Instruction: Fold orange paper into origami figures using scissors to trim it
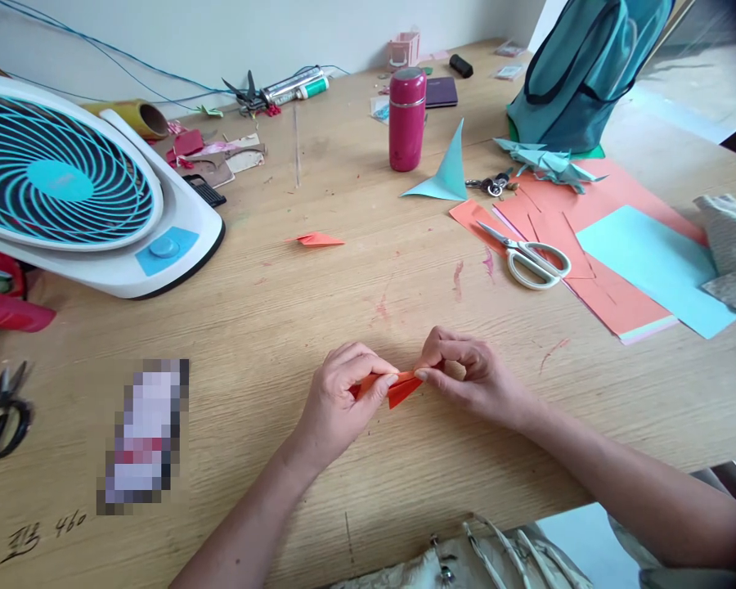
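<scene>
A small folded piece of orange paper (405, 389) is held just above the table between my two hands. My left hand (347, 393) pinches its left part between thumb and fingers. At the upper right end, the thumb and fingertips of my right hand (469, 376) grip the same paper. One pointed flap hangs down between the hands. Farther up the table lies another small folded orange paper piece (315, 240), touched by neither hand. White-handled scissors (531, 258) rest to the upper right, partly on orange sheets (631, 303).
At left stand a fan (177, 245) and black-handled scissors (5, 413), with a blurred-out object (144, 433) nearby. A magenta bottle (406, 123), folded teal paper (445, 176), keys (495, 185), a blue sheet (650, 262) and a teal bag (576, 90) occupy the far right side.
</scene>
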The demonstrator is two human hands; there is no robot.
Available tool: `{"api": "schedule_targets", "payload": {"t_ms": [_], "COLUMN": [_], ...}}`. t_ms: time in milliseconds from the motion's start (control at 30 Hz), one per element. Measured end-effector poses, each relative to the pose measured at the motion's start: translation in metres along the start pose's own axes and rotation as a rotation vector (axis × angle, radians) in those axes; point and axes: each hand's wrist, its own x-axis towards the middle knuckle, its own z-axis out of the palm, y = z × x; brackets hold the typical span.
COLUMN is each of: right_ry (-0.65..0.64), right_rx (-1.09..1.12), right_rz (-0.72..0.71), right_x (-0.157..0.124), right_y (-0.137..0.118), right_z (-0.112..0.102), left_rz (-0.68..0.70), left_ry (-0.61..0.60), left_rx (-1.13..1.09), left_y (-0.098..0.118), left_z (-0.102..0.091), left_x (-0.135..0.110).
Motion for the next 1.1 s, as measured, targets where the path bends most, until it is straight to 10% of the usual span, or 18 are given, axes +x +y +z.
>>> {"api": "schedule_targets", "payload": {"t_ms": [1100], "right_ry": [0.068], "right_rx": [0.094], "right_rz": [0.168], "right_x": [0.0], "right_y": [0.005], "right_z": [0.004], "left_rz": [-0.423], "left_ry": [0.079], "left_rx": [-0.466], "left_y": [-0.012], "left_z": [-0.004], "left_x": [0.005]}}
